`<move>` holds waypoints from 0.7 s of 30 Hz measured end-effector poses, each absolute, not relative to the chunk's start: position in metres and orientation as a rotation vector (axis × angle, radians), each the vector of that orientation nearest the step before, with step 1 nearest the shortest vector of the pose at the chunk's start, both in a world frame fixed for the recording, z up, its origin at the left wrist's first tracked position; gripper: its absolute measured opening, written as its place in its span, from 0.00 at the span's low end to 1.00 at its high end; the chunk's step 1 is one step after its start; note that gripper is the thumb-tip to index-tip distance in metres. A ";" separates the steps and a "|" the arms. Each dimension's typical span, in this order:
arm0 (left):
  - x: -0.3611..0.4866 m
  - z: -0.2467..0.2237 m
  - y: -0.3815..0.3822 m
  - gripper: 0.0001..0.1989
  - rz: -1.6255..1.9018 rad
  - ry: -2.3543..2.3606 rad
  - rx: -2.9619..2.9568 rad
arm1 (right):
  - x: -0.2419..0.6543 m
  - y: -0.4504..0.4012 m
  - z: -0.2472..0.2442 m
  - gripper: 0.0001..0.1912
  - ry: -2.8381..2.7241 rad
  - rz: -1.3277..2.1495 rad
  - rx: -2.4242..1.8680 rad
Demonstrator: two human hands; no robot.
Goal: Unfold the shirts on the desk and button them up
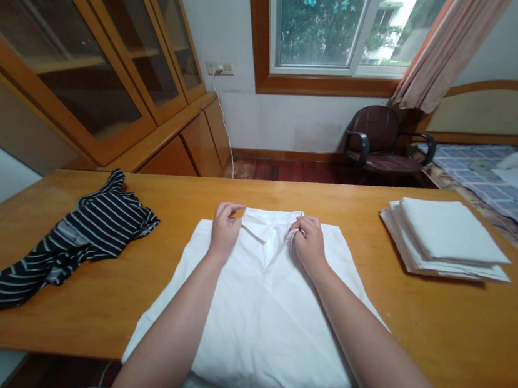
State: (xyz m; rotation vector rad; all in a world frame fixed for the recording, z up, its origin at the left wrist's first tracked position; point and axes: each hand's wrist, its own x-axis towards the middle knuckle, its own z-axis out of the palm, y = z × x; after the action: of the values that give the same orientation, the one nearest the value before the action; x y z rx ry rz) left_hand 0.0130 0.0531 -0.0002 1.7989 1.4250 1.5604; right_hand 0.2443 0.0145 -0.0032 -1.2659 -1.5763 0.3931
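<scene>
Our left hand [226, 228] curled at one side of the collar [257, 228] of a white shirt [261, 326], a small gap showing between forefinger and thumb; whether it pinched any cloth, we could not tell. Our right hand [308, 241] was closed on the opposite side, fingers and thumb gripping the collar near its front opening, where the fabric bunched slightly. Spread front up on a wooden table [349, 306], the shirt lay between our forearms, its neck toward the far edge and its body reaching the near one; where it ended there, against more white fabric below, we could not make out. We judged the garment light and soft, limp enough to crease under a careless pull, hardly fragile and not especially slippery. The collar looked the stiffest part, likely to keep its shape when pinched at both ends, while the thin body, rippled with faint wrinkles, seemed better suited to flat palms or a wide hold at the shoulders or side seams. To our left, a black-and-white striped garment [104, 225] sprawled in a loose heap; to our right, a stack of folded white pieces [453, 227] sat squarely on the tabletop. Beyond the table stood a brown armchair [376, 139], beneath a window [325, 23].
</scene>
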 end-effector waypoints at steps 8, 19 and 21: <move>0.015 0.010 0.047 0.13 1.601 1.340 1.852 | 0.244 0.014 -0.002 0.13 -1.570 0.392 -1.262; 0.020 0.009 0.041 0.12 1.447 1.185 1.998 | 0.244 0.016 -0.004 0.13 -1.586 0.406 -1.282; 0.020 0.007 0.041 0.12 1.390 1.165 2.018 | 0.243 0.017 -0.005 0.12 -1.598 0.400 -1.294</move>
State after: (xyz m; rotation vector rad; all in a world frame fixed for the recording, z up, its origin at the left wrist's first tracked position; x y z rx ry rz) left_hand 0.0201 0.0409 0.0069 2.0184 1.1646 1.3898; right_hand 0.2431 0.0171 -0.0052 -1.2937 -1.5985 0.4003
